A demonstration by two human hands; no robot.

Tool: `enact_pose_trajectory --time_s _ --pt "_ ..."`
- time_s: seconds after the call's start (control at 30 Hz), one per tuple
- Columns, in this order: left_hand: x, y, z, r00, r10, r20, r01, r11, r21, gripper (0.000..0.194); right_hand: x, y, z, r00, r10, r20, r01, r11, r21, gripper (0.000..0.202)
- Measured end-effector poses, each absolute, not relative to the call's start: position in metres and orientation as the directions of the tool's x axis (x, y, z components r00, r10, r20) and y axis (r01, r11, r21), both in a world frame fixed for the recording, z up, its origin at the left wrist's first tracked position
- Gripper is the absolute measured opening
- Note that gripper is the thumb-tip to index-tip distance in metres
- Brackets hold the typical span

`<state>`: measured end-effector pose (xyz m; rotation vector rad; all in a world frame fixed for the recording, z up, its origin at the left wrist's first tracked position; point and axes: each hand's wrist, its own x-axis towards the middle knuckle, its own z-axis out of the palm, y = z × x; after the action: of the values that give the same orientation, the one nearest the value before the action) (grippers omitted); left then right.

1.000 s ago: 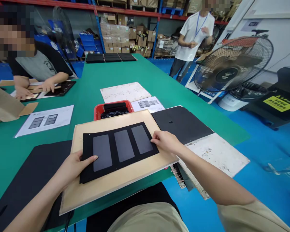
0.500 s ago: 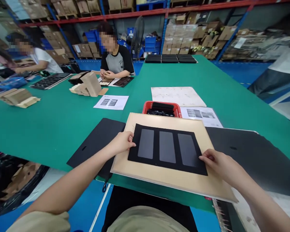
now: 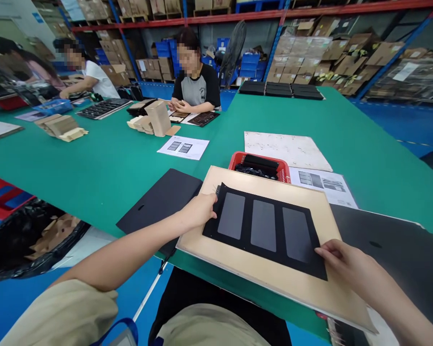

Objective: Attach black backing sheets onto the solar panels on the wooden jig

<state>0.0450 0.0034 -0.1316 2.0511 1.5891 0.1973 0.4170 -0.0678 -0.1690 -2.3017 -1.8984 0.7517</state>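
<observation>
A black sheet with three clear windows lies over a tan board in front of me. My left hand pinches the sheet's left edge, near its upper left corner, which lifts slightly. At the opposite edge, my right hand grips the sheet between thumb and fingers. Thin pins or bristles show at the board's upper left, beside my left fingers. A larger black sheet rests to the left of the board, and another dark sheet lies to the right.
Behind the board stands a red basket holding black pieces. Printed papers and a white board lie on the green table. A co-worker sits across. A bin with a black bag stands at lower left.
The view has turned a little to the left, so things appear further right. Both hands still hold the black sheet, and its upper left corner now curls up more at my left hand.
</observation>
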Motion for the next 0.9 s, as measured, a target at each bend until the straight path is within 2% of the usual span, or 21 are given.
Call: enact_pose_trajectory --time_s 0.37,0.53,0.63,0.77,0.9 --pt "0.042 0.008 -0.131 0.301 0.933 -0.196 0.850 -0.170 0.499 0.030 0.418 -0.070 -0.171 0.134 0.938 -0.321 0.911 -0.244 -0.332 0.034" --pt "0.035 0.018 -0.138 0.261 0.944 -0.202 0.865 -0.136 0.483 0.042 0.414 -0.072 -0.165 0.148 0.921 -0.361 0.913 -0.268 -0.309 0.034" --pt "0.027 0.025 -0.141 0.242 0.957 -0.162 0.865 -0.138 0.482 0.047 0.410 -0.073 -0.156 0.188 0.923 -0.336 0.921 -0.285 -0.267 0.036" --pt "0.019 0.038 -0.143 0.241 0.970 -0.045 0.858 -0.191 0.477 0.035 0.401 -0.070 -0.141 0.210 0.944 -0.256 0.927 -0.275 -0.255 0.041" --pt "0.017 0.050 -0.147 0.332 0.942 0.035 0.826 -0.309 0.472 0.025 0.380 -0.061 -0.128 0.125 0.973 -0.195 0.931 -0.183 -0.316 0.038"
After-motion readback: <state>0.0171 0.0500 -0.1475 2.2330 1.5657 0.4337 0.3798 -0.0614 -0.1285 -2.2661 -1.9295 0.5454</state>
